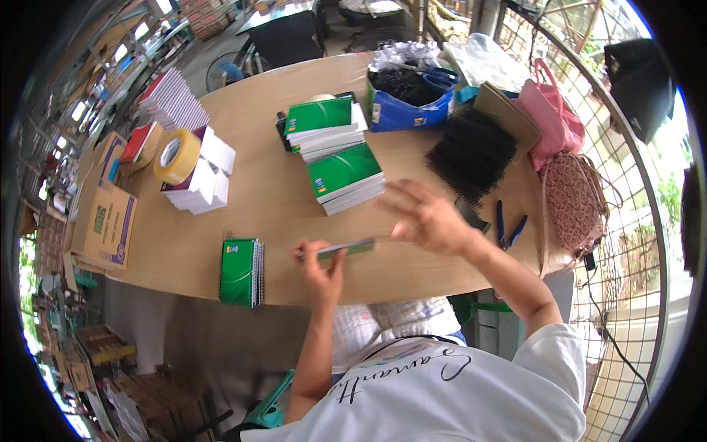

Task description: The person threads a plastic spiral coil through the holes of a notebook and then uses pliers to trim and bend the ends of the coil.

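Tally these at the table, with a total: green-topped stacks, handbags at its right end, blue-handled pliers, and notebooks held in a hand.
Green-topped stacks: 3
Handbags: 2
Blue-handled pliers: 1
Notebook in the left hand: 1
Total: 7

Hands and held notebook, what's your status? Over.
Left hand gripping notebook, edge-on. Right hand spread open. Green-covered notebook stack close by right hand.

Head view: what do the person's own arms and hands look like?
The left hand and right hand look ungloved, their forearms bare, with no cables or wristwear visible. The right sleeve is short and white, part of a white T-shirt with black script lettering.
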{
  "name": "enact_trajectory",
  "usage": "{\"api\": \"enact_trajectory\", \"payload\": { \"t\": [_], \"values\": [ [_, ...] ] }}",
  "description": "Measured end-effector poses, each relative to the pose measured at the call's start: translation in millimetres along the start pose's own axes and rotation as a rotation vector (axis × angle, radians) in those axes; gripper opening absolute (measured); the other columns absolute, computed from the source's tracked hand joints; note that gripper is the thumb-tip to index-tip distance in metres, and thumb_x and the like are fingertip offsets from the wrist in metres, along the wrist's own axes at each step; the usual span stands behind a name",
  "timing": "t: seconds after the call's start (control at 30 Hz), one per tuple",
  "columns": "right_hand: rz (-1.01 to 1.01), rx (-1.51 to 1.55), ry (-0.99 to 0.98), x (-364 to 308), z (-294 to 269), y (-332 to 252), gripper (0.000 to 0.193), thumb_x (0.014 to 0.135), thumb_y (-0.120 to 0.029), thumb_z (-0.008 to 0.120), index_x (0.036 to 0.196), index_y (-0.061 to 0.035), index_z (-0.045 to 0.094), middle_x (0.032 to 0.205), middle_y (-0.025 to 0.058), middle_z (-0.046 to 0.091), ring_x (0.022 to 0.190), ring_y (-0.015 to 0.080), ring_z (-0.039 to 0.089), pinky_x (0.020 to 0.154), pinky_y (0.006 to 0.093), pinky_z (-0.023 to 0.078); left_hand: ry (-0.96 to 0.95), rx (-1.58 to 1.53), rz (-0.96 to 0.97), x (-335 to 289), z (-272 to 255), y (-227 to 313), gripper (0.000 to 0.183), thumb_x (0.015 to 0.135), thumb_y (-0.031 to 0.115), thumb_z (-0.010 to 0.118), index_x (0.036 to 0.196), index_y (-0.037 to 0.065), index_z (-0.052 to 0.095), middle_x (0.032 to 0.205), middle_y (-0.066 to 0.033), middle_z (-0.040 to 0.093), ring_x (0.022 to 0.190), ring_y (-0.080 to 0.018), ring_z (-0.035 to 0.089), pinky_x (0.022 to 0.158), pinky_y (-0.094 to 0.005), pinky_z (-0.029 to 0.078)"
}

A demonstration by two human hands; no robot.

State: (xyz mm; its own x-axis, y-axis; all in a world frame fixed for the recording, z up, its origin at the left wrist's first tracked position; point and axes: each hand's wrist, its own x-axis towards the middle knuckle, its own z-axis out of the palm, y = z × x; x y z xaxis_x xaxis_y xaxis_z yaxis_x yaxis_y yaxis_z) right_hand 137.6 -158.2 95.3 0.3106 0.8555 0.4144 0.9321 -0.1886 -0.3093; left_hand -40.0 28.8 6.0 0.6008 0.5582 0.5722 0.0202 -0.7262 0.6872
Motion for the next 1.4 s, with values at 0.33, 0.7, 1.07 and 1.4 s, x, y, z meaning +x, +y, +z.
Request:
{"api": "enact_trajectory", "payload": {
  "t": [0.33, 0.7, 1.07, 1.4],
  "values": [
    [0.559, -0.170, -0.152, -91, -66, 47, 0.071, 0.072, -0.045, 0.076, 0.123, -0.0037, 0.049, 0.124, 0.0153, 0.047, 0.117, 0.0385, 0.046, 0.088, 0.0581, 0.045, -0.066, -0.103, 0.055, 10, -17, -13, 0.042, 0.075, 0.033, 0.082, 0.091, 0.006, 0.054, 0.093, -0.0117, 0.049, 0.097, -0.0288, 0.045, 0.085, -0.0447, 0.039],
    [0.899, -0.354, 0.098, -95, 12, -3, 0.053, 0.073, -0.027, 0.074, 0.123, -0.0140, 0.063, 0.148, 0.0257, 0.028, 0.123, 0.0474, 0.041, 0.098, 0.0570, 0.041, -0.143, -0.142, 0.166, 0, -6, 6, 0.048, 0.072, 0.037, 0.084, 0.093, 0.005, 0.054, 0.091, -0.0101, 0.047, 0.094, -0.0276, 0.045, 0.081, -0.0419, 0.041],
    [0.276, 1.224, -0.432, -43, -7, 43, 0.051, 0.075, -0.029, 0.064, 0.107, 0.0105, 0.067, 0.138, 0.0274, 0.049, 0.128, 0.0385, 0.047, 0.109, 0.0439, 0.031, -0.177, -0.220, 0.176, 12, 35, 29, 0.056, 0.065, 0.036, 0.087, 0.092, 0.005, 0.049, 0.085, -0.0074, 0.049, 0.088, -0.0279, 0.043, 0.075, -0.0437, 0.040],
    [0.254, 0.769, -0.445, -29, -3, 28, 0.045, 0.083, -0.024, 0.061, 0.120, 0.0015, 0.065, 0.139, 0.0225, 0.051, 0.126, 0.0363, 0.050, 0.108, 0.0390, 0.035, -0.206, -0.226, 0.148, 5, 41, 25, 0.061, 0.065, 0.037, 0.087, 0.096, 0.005, 0.046, 0.090, -0.0095, 0.043, 0.088, -0.0275, 0.044, 0.075, -0.0420, 0.040]
  ]
}}
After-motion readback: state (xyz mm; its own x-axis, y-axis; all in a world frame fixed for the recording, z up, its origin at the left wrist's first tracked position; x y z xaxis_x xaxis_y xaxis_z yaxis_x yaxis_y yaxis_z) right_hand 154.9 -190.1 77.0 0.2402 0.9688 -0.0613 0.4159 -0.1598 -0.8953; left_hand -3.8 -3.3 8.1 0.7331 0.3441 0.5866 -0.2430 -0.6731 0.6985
